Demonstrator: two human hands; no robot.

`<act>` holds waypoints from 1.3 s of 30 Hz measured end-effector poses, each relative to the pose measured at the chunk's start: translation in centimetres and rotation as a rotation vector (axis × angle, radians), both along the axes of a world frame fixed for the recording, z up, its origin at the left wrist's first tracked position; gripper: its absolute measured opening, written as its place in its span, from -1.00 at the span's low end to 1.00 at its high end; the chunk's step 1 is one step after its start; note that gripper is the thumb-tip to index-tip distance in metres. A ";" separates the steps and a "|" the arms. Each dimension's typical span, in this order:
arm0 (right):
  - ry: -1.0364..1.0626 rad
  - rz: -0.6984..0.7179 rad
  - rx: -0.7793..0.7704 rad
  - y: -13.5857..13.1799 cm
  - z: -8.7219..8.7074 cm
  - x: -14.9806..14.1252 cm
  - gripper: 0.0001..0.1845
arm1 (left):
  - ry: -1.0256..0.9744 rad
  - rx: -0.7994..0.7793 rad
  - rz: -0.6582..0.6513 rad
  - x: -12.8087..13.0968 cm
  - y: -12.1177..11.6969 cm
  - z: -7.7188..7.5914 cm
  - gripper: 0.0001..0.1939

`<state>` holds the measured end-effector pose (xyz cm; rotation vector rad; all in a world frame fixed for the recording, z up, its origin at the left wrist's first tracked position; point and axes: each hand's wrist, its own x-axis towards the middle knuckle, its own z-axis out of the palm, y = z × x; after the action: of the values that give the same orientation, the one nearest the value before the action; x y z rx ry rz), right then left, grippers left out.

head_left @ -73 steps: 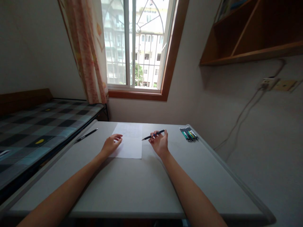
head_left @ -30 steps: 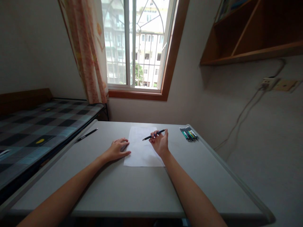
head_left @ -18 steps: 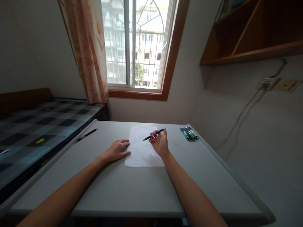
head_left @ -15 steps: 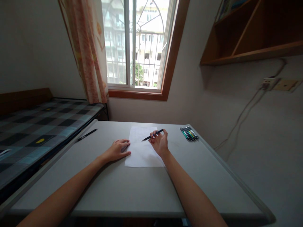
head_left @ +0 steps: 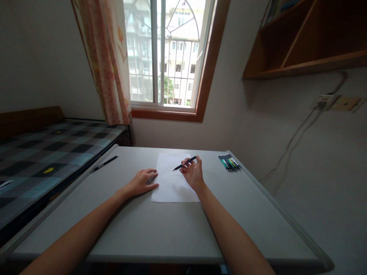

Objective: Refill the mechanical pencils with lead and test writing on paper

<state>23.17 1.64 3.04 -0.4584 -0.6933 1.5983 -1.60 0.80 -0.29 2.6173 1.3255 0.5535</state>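
Note:
A white sheet of paper [head_left: 172, 183] lies on the grey table [head_left: 160, 225], towards the far side. My left hand [head_left: 142, 182] rests flat beside the sheet's left edge, fingers stretched out and touching it. My right hand [head_left: 193, 173] is closed round a dark pen [head_left: 185, 163] held above the sheet's upper right part, its tip pointing left and down.
A row of several pens [head_left: 228, 161] lies at the table's far right. A single black pen [head_left: 105, 163] lies at the far left edge. A bed with a checked cover [head_left: 43, 156] stands left; a window [head_left: 164, 53] and a wooden shelf [head_left: 304, 42] are ahead.
The sheet was slid right from under my left hand until it lay under my right hand; my left hand followed to its left edge. In the last second, almost nothing moves.

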 end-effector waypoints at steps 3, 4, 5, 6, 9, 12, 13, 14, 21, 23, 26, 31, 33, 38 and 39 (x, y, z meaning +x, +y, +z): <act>-0.001 -0.013 -0.010 0.1 -0.1 0.0 -0.53 | 0.005 -0.001 0.001 0.0 0.0 0.0 -0.41; -0.005 -0.012 -0.011 0.1 -0.1 0.0 -0.53 | 0.006 0.000 0.001 0.0 0.0 0.0 -0.41; -0.008 -0.007 -0.010 0.1 -0.1 0.0 -0.53 | 0.005 0.000 -0.001 0.0 0.0 0.0 -0.41; -0.010 0.001 -0.006 0.1 -0.1 -0.1 -0.54 | 0.002 0.000 -0.002 0.0 0.0 0.0 -0.41; -0.006 0.019 0.005 0.0 0.1 -0.1 -0.58 | -0.003 -0.001 -0.004 0.0 -0.1 0.1 -0.41; -0.007 -0.002 0.003 -0.1 0.2 -0.2 -0.56 | 0.004 0.001 0.001 0.0 -0.1 0.2 -0.42; -0.011 -0.010 -0.001 -0.2 0.3 -0.2 -0.54 | 0.006 0.002 0.002 0.0 -0.1 0.2 -0.42; -0.015 -0.015 -0.005 -0.2 0.3 -0.2 -0.52 | 0.009 0.002 0.003 0.0 -0.1 0.1 -0.41; 0.001 0.003 -0.015 -0.2 0.4 -0.3 -0.63 | 0.011 -0.008 0.003 -0.1 0.0 0.0 -0.42; 0.018 -0.010 -0.017 -0.2 0.3 -0.3 -0.64 | 0.011 -0.009 -0.002 -0.1 0.0 0.0 -0.41; 0.019 -0.012 -0.030 -0.1 0.2 -0.2 -0.60 | 0.008 -0.009 -0.003 0.0 0.0 0.0 -0.41; 0.008 0.025 -0.019 -0.1 0.1 -0.2 -0.60 | -0.002 -0.013 0.002 0.0 0.0 0.1 -0.42; 0.006 0.029 -0.009 -0.2 0.2 -0.3 -0.62 | -0.002 -0.015 0.007 0.0 -0.1 0.1 -0.42; -0.033 -0.013 -0.018 -0.5 0.6 -0.5 -0.55 | 0.000 -0.008 0.000 0.0 -0.2 0.2 -0.42; -0.057 -0.019 -0.022 -0.5 0.7 -0.5 -0.54 | -0.001 -0.006 -0.002 0.0 -0.1 0.2 -0.42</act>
<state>22.66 1.12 3.69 -0.5266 -0.7129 1.5809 -1.57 0.66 -0.11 2.6129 1.3227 0.5494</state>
